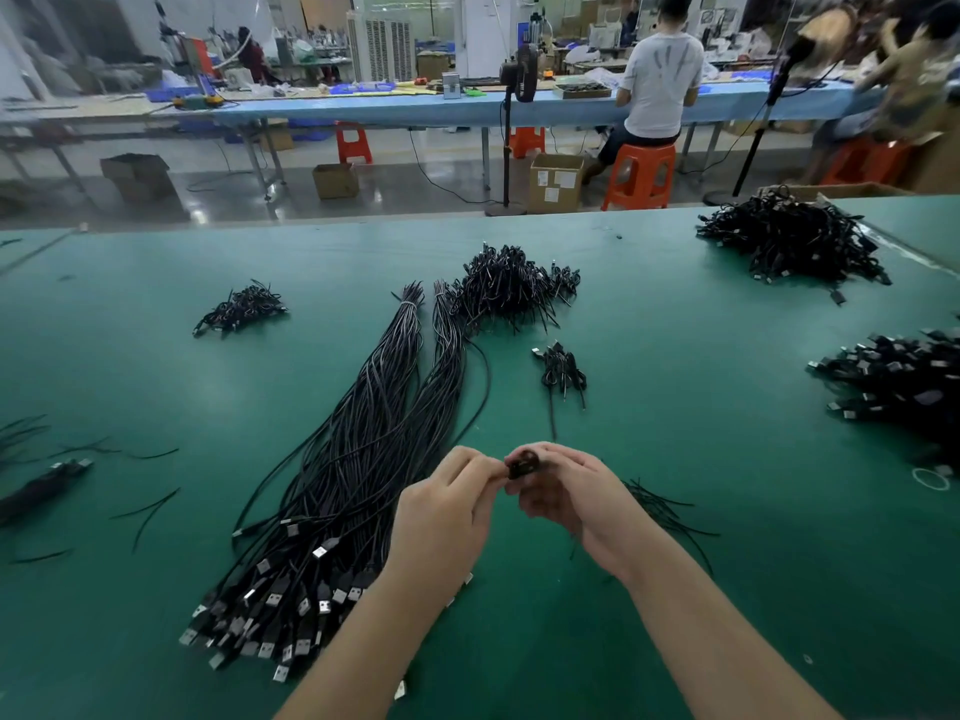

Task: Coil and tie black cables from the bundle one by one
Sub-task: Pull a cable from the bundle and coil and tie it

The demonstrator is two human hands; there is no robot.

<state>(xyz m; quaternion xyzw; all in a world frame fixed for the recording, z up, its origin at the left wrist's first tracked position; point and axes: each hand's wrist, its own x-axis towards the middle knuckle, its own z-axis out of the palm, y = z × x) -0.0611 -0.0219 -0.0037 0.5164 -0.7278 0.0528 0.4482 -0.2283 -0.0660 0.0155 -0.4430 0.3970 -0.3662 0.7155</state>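
A long bundle of straight black USB cables point(358, 459) lies on the green table point(727, 589), plugs fanned out near me at the lower left. Above the table's near middle, my left hand point(447, 506) and my right hand point(566, 485) meet. Together they pinch a small coiled black cable point(522, 462) between their fingertips. One loose cable point(480, 397) runs from the bundle's right side toward my hands. A small tied coil point(561, 368) lies just beyond my hands.
Heaps of coiled cables sit at the centre back point(511, 285), back left point(241, 309), back right point(789, 241) and right edge point(898, 381). Thin black ties point(665, 511) lie right of my hands, more point(145, 506) at left. A white rubber band point(930, 479) lies far right.
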